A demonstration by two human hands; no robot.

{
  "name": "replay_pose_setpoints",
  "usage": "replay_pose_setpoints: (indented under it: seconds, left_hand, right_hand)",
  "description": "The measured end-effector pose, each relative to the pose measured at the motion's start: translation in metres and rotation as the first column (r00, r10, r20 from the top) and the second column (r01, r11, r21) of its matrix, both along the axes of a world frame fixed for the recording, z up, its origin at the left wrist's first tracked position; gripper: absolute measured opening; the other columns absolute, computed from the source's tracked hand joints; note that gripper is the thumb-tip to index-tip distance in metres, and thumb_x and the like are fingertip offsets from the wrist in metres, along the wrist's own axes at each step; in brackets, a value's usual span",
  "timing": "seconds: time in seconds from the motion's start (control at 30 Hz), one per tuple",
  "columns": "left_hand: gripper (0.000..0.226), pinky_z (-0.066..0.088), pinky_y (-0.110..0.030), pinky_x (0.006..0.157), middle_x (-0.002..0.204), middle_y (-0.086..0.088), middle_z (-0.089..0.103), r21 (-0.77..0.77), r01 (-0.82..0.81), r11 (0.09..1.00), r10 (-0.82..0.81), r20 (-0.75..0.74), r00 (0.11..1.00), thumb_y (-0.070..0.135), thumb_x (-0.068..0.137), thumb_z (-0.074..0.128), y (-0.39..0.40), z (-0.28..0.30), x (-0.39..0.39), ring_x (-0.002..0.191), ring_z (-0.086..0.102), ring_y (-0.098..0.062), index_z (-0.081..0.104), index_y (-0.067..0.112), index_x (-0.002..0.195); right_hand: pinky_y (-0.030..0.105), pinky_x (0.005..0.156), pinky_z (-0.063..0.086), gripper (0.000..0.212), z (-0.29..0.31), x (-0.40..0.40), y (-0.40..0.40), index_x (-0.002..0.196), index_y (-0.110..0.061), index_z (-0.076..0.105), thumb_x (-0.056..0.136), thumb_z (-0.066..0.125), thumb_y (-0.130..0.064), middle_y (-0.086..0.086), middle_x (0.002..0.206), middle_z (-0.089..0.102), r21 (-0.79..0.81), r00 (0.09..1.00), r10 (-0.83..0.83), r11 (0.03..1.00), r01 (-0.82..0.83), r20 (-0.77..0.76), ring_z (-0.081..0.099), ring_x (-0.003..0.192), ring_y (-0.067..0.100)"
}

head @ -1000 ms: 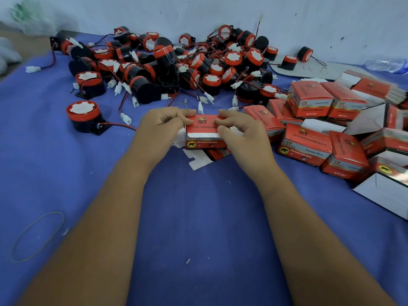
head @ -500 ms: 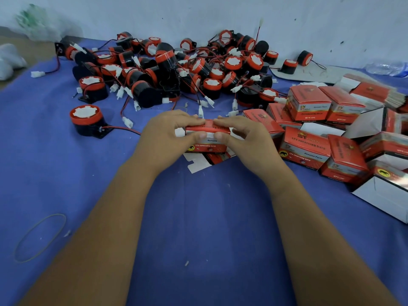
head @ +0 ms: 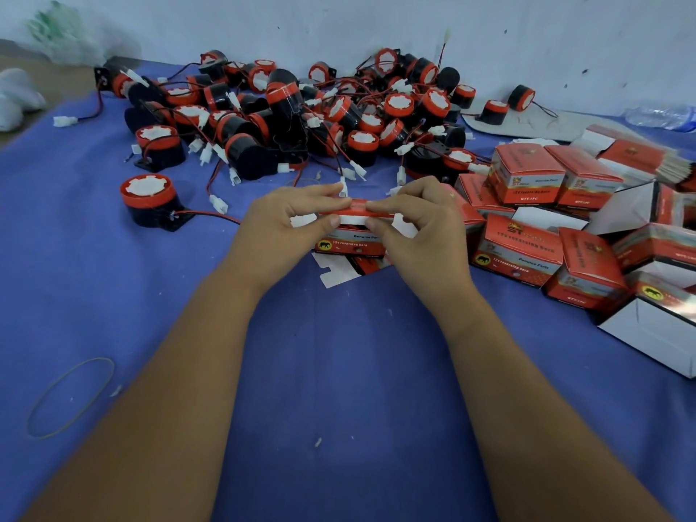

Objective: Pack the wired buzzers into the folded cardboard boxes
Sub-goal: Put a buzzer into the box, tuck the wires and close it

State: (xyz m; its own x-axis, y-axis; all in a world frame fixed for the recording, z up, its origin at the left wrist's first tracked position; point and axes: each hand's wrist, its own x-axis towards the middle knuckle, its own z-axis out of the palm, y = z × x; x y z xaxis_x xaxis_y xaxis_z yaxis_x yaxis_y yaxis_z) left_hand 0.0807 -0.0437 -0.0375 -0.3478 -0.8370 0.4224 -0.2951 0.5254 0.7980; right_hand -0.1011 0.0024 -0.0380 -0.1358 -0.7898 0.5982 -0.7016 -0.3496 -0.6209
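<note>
Fingers [head: 335, 220] of both hands pinch the box [head: 350, 235] lid, seemingly tucking its flap shut; the box sits on the desk [head: 339, 371] just before the buzzers [head: 301, 118], within easy reach.

buzzers [head: 301, 114] behind — box [head: 350, 239] centre — boxes [head: 565, 227] right

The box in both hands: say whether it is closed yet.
Not closed: both hands pinch the box's top flap, its white edge showing.

Blue cloth [head: 339, 371] — buzzers [head: 293, 118], boxes [head: 565, 220], rubber band [head: 71, 397].
</note>
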Motion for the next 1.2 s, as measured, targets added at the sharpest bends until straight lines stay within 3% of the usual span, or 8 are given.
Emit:
replay_pose_setpoints:
  seconds: [0.17, 0.37, 0.63, 0.77, 0.87, 1.0, 1.1, 1.2]
  left_hand:
    - [0.035, 0.03, -0.012, 0.1, 0.122, 0.019, 0.057, -0.276, -0.065, 0.959, 0.125, 0.206, 0.971, 0.023, 0.081, 0.08, 0.0, -0.001, 0.001, 0.118, 0.048, -0.011, 0.072, 0.025, 0.115]
    - [0.016, 0.046, -0.042, 0.072, 0.086, -0.01, 0.063, -0.541, -0.039, 0.84, 0.209, 0.257, 0.944, 0.007, 0.075, 0.074, 0.01, 0.0, -0.019, 0.081, 0.053, -0.031, 0.074, 0.004, 0.091]
    - [0.005, 0.034, -0.034, 0.061, 0.066, -0.005, 0.057, -0.455, -0.107, 0.884, 0.234, 0.232, 0.944, 0.008, 0.074, 0.073, 0.01, 0.002, -0.025, 0.067, 0.047, -0.023, 0.078, 0.009, 0.074]
    - [0.008, 0.036, -0.025, 0.063, 0.071, 0.01, 0.053, -0.35, -0.169, 0.921, 0.243, 0.18, 0.953, 0.01, 0.076, 0.076, 0.01, 0.001, -0.022, 0.074, 0.052, -0.016, 0.079, 0.016, 0.081]
    - [0.005, 0.044, -0.028, 0.07, 0.074, 0.008, 0.058, -0.343, -0.15, 0.927, 0.201, 0.12, 0.972, 0.014, 0.081, 0.074, 0.014, 0.001, -0.02, 0.077, 0.055, -0.015, 0.078, 0.015, 0.083]
    - [0.028, 0.048, -0.021, 0.081, 0.09, 0.009, 0.067, -0.142, -0.16, 0.977, 0.138, -0.154, 0.978, 0.035, 0.09, 0.048, 0.019, 0.005, -0.013, 0.089, 0.06, -0.01, 0.072, 0.02, 0.094]
    - [0.024, 0.048, -0.018, 0.08, 0.087, 0.01, 0.066, -0.046, -0.251, 0.967, 0.224, -0.319, 0.921, 0.023, 0.096, 0.044, 0.017, 0.009, -0.008, 0.086, 0.061, -0.003, 0.068, 0.023, 0.093]
    - [0.025, 0.044, -0.01, 0.064, 0.082, 0.011, 0.064, 0.023, -0.366, 0.931, 0.353, -0.328, 0.876, 0.012, 0.1, 0.045, 0.012, 0.009, -0.003, 0.074, 0.058, 0.003, 0.066, 0.023, 0.091]
  right_hand:
    - [0.029, 0.071, 0.049, 0.013, 0.0, -0.003, 0.003, 0.095, -0.007, 0.076, 0.082, 0.075, -0.009, 0.006, 0.084, 0.058, -0.092, 0.989, 0.005, 0.996, -0.019, -0.15, 0.055, 0.08, 0.021]
    - [0.039, 0.066, 0.048, 0.014, 0.001, -0.002, 0.003, 0.087, -0.006, 0.073, 0.074, 0.077, -0.006, 0.007, 0.086, 0.057, -0.086, 0.965, -0.013, 0.996, -0.01, -0.262, 0.05, 0.083, 0.019]
    - [0.044, 0.067, 0.046, 0.008, 0.0, 0.004, 0.0, 0.073, -0.001, 0.067, 0.079, 0.068, -0.007, 0.007, 0.083, 0.054, -0.006, 0.951, -0.03, 1.0, 0.029, -0.307, 0.05, 0.082, 0.025]
    - [0.03, 0.095, 0.037, 0.023, -0.007, 0.008, 0.002, 0.095, -0.006, 0.058, 0.076, 0.069, -0.011, 0.008, 0.126, 0.051, 0.126, 0.965, 0.027, 0.992, 0.006, -0.26, 0.042, 0.119, 0.024]
    - [0.024, 0.087, 0.034, 0.031, -0.007, 0.008, 0.0, 0.101, -0.01, 0.051, 0.075, 0.069, -0.013, 0.003, 0.116, 0.051, 0.183, 0.976, 0.054, 0.983, -0.015, -0.209, 0.041, 0.11, 0.022]
    - [0.014, 0.077, 0.032, 0.034, -0.001, 0.005, 0.001, 0.093, -0.018, 0.05, 0.07, 0.075, -0.02, -0.004, 0.104, 0.046, 0.107, 0.964, 0.041, 0.994, -0.013, -0.264, 0.037, 0.099, 0.016]
    - [0.011, 0.084, 0.03, 0.036, 0.005, 0.004, 0.003, 0.101, -0.015, 0.058, 0.071, 0.077, -0.022, 0.002, 0.109, 0.049, -0.038, 0.969, -0.048, 0.999, 0.04, -0.244, 0.04, 0.103, 0.019]
    - [0.005, 0.091, 0.025, 0.041, 0.013, -0.004, 0.003, 0.112, -0.012, 0.064, 0.074, 0.077, -0.022, 0.014, 0.115, 0.052, -0.259, 0.949, -0.276, 0.938, 0.232, -0.149, 0.043, 0.108, 0.023]
